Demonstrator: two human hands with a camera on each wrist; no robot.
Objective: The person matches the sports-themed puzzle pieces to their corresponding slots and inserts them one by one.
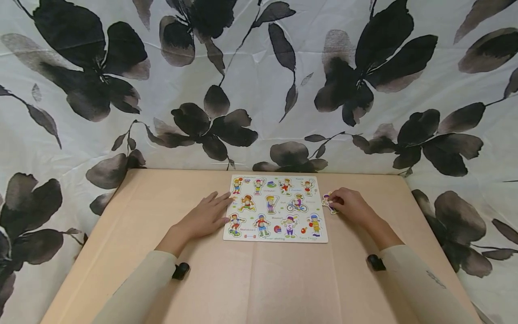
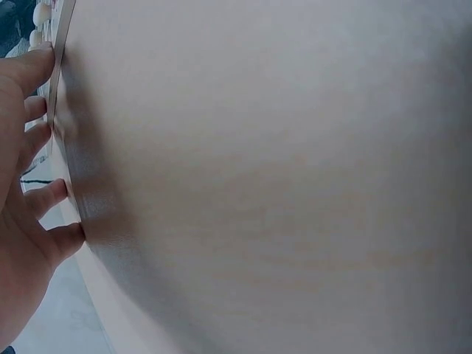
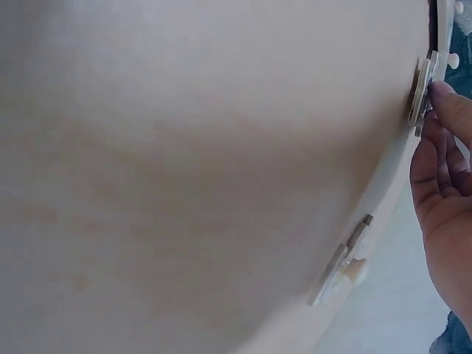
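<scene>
A white knobbed puzzle board [image 1: 260, 238] printed with colourful children playing sports lies flat on the table. My left hand [image 1: 207, 217] rests at its left edge, fingers spread; in the left wrist view its fingertips [image 2: 50, 195] touch down along the edge. Just off the board's right edge, my right hand [image 1: 353, 204] pinches a small figure-shaped puzzle piece [image 1: 326, 200] between thumb and fingers. In the right wrist view this held piece [image 3: 422, 96] stands edge-on at the fingertips. Nearer the wrist, another thin piece [image 3: 328, 274] with a pale knob lies on the table.
The light wood-coloured tabletop [image 1: 283, 283] stretches around the board and toward me. Behind it and at both sides hangs or lies white cloth [image 1: 279, 90] with dark flowers. A small black wrist device [image 1: 180, 271] sits under each sleeve cuff.
</scene>
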